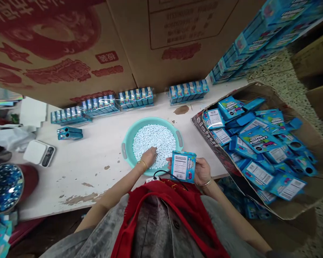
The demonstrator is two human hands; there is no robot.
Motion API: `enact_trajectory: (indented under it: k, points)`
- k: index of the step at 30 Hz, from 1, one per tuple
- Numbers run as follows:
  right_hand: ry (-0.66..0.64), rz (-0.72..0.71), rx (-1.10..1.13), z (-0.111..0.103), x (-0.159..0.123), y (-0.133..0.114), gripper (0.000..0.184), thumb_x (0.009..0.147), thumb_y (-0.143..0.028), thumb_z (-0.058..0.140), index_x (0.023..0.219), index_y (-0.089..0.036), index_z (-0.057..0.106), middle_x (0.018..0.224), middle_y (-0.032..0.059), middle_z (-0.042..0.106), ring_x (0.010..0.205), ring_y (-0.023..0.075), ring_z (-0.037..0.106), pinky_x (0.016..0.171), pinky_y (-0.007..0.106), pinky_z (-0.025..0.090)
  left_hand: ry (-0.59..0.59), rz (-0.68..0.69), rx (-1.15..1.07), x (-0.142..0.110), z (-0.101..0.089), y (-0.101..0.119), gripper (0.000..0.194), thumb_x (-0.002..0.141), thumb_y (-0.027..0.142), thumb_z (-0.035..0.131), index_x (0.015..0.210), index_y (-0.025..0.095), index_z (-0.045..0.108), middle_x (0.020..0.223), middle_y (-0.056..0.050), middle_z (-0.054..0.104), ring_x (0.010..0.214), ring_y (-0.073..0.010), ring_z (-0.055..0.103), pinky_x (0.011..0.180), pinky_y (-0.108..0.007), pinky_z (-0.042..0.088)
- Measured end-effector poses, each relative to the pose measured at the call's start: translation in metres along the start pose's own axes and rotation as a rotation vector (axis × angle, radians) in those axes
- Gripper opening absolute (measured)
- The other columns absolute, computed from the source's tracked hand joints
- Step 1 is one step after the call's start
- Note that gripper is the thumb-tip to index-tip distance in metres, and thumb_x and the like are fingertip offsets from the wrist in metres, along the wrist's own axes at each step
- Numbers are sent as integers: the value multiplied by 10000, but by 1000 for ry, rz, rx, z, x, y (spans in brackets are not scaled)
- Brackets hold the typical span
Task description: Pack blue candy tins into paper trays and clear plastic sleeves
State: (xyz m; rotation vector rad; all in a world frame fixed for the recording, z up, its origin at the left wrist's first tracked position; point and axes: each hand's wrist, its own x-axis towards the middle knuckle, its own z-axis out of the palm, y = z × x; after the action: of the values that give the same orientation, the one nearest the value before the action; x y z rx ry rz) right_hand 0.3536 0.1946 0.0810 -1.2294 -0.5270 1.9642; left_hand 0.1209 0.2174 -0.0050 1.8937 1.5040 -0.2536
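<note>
My left hand (149,157) reaches into a turquoise basin (128,138) full of small white candies (156,138). Its fingers are curled together among the candies, and the fingertips are partly hidden. In front of my body, just right of the basin's near rim, my right hand (202,171) grips a blue candy box (183,166) from the right side. The box's printed panel, with a white label, faces up toward me. Fingers of the right hand also show at the box's left edge.
An open carton (204,130) heaped with blue boxes stands at the right. Wrapped rows of boxes (136,97) line the back below a large cardboard box (134,43). Left are two boxes (70,133), a small scale (39,153) and a red bucket (29,179). A black cable (161,171) lies near the basin.
</note>
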Motion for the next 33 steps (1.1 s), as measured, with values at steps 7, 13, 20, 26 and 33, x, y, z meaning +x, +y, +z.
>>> enact_trajectory:
  k: [7,13,20,26,33]
  points:
    - [-126,88,-40,7,-21,14,577,731,-453,538,1252,-205,516,1106,91,660,1127,300,578,999,498,424,44,78,-110,1,-14,-6,283,931,274,429,1181,153,482,1127,-115,586,1035,-208,584,914,-337,472]
    - [97,-447,-751,-4,3,4,890,610,-453,807,1327,-231,328,1293,118,459,1190,290,474,1034,461,392,114,252,-181,-38,-77,-14,300,940,345,419,1170,172,502,1058,-106,602,983,-195,586,875,-331,479]
    - [69,-821,-1181,20,42,12,781,715,-460,729,1334,-210,323,1251,154,482,1187,334,464,1024,526,389,98,315,-40,-78,-149,8,279,932,339,423,1151,197,522,1025,-86,611,935,-184,591,836,-309,474]
    - [6,-914,-1272,38,48,28,715,719,-261,639,1348,-212,302,1288,145,461,1242,325,426,1104,570,271,-75,113,338,-86,-183,51,230,898,255,445,1107,206,526,1047,-83,609,905,-238,621,726,-341,480]
    - [58,-958,-1285,42,52,39,714,715,-290,651,1334,-196,308,1292,150,452,1263,322,402,1105,579,270,-93,66,470,-95,-197,98,231,908,125,355,987,187,562,899,-98,594,808,-232,619,678,-353,433]
